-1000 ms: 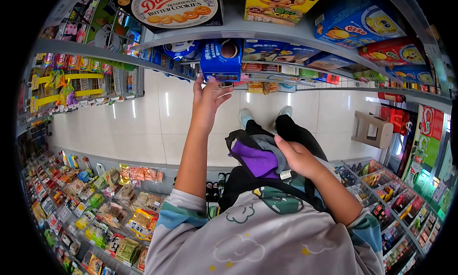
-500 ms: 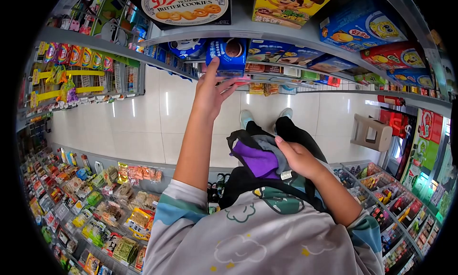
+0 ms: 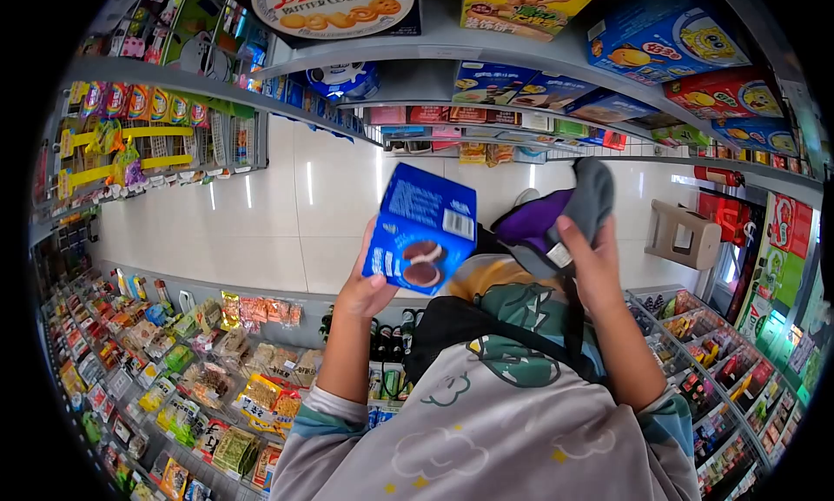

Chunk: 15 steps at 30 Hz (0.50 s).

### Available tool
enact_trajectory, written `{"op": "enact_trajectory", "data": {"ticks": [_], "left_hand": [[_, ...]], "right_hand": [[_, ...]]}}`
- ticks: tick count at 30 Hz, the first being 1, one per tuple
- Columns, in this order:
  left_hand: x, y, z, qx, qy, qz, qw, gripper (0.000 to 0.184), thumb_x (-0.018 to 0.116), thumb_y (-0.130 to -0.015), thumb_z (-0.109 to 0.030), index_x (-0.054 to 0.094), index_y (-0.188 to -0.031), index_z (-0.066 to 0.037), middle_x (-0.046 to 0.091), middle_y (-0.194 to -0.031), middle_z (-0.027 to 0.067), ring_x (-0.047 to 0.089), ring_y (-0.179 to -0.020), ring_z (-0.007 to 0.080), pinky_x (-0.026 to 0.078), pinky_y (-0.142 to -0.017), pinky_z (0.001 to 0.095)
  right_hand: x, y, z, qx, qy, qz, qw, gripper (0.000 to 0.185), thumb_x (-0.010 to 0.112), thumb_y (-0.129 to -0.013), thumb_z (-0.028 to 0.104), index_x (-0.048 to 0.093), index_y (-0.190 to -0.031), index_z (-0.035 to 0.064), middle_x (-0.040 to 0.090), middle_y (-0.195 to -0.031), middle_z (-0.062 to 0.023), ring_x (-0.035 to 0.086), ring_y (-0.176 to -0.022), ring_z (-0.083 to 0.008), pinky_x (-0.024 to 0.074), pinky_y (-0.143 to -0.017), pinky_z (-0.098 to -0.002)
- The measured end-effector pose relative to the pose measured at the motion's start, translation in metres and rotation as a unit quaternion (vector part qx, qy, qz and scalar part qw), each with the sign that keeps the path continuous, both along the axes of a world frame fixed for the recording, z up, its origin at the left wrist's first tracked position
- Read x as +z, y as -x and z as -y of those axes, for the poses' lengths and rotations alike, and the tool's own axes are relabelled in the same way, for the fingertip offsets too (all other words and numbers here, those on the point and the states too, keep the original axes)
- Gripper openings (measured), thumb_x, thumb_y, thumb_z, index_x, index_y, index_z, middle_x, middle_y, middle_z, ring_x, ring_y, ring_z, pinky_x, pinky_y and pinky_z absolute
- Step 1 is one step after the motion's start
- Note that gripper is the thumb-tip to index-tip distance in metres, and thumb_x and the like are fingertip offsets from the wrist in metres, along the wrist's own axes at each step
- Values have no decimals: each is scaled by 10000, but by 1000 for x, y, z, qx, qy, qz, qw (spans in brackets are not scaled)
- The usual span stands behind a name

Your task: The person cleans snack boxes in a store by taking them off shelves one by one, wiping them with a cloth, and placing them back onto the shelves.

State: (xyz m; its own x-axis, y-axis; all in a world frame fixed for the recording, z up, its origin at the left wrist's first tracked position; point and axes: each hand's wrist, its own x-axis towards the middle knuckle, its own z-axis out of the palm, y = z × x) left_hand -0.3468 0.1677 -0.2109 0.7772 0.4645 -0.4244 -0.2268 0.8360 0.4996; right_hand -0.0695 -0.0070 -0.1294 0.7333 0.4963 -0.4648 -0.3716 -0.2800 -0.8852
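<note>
A blue cookie box (image 3: 426, 210) with a picture of dark sandwich cookies is in my left hand (image 3: 367, 286). The fingers wrap around its lower left side, and the box is tilted in front of my body, away from the shelf. My right hand (image 3: 592, 262) is closed on a grey and purple cloth item (image 3: 595, 197) with a small white label; its exact kind is unclear. The thumb presses on the cloth near the label, while its grey part stands up above the hand.
A grey shelf (image 3: 434, 53) ahead carries a butter cookie box (image 3: 334, 8), a yellow box (image 3: 526, 6) and several blue boxes. Behind me is a low display of packaged snacks (image 3: 208, 379). A beige stool (image 3: 684, 234) stands on the tiled floor at the right.
My left hand has taken the blue cookie box off the shelf and brought it down toward my body. My right hand has lifted the cloth item up and to the right.
</note>
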Motion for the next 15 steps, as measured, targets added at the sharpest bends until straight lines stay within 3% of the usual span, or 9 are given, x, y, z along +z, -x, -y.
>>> {"op": "enact_trajectory", "data": {"ticks": [5, 6, 7, 9, 11, 12, 13, 15], "left_hand": [[17, 9, 6, -72, -7, 28, 997, 1135, 862, -706, -259, 166, -1576, -42, 394, -1534, 156, 408, -1446, 287, 299, -1213, 429], [22, 6, 7, -78, -22, 52, 995, 1117, 849, -714, -233, 163, -1571, -29, 382, -1541, 160, 398, -1447, 275, 280, -1215, 411], [23, 4, 7, -73, -21, 54, 996, 1117, 849, -714, -233, 163, -1571, -29, 382, -1541, 160, 398, -1447, 275, 280, -1215, 411], [26, 1, 6, -156, -73, 82, 982, 1118, 848, -711, -182, 152, -1572, -25, 360, -1559, 161, 386, -1442, 251, 271, -1213, 401], [36, -8, 11, -157, -50, 64, 984, 1111, 876, -712, -172, 178, -1566, -38, 396, -1542, 150, 420, -1405, 224, 306, -1188, 387], [34, -16, 14, -171, -85, 47, 980, 1092, 887, -723, -171, 198, -1561, -46, 430, -1517, 137, 443, -1387, 219, 327, -1174, 382], [33, -22, 16, -183, -120, 28, 975, 1073, 898, -735, -170, 218, -1556, -53, 465, -1493, 125, 466, -1369, 213, 347, -1160, 377], [34, -25, 21, -142, -120, 65, 980, 1008, 893, -769, -146, 255, -1545, -62, 510, -1455, 99, 497, -1338, 205, 378, -1141, 370]], "right_hand": [[54, 12, -20, 17, -18, 223, 975, 480, 745, -952, 135, 492, -1341, 13, 628, -1226, -83, 609, -1074, -141, 495, -955, -309], [64, 18, -16, 38, -17, 259, 965, 401, 782, -905, 131, 593, -1232, -5, 636, -1224, -134, 635, -1053, -184, 504, -930, -323], [79, 15, -20, 42, -17, 261, 964, 401, 782, -905, 131, 593, -1232, -5, 636, -1224, -134, 635, -1053, -184, 504, -930, -323], [102, 15, -31, 321, -41, 342, 882, 395, 846, -804, 165, 673, -1118, 0, 619, -1200, -169, 631, -1062, -246, 515, -899, -347], [107, 26, -43, 473, -35, 355, 806, 425, 905, -697, 214, 727, -1024, 8, 593, -1189, -193, 612, -1091, -301, 521, -875, -371], [95, 32, -37, 474, -43, 346, 808, 611, 934, -664, 237, 697, -1183, 18, 567, -1227, -175, 584, -1139, -306, 517, -914, -411], [91, 36, -36, 480, -44, 347, 805, 611, 934, -664, 237, 697, -1183, 18, 567, -1227, -175, 584, -1139, -306, 517, -914, -411], [86, 39, -38, 443, -41, 383, 810, 727, 895, -715, 215, 575, -1328, -9, 528, -1295, -195, 573, -1183, -342, 478, -1014, -411]]}}
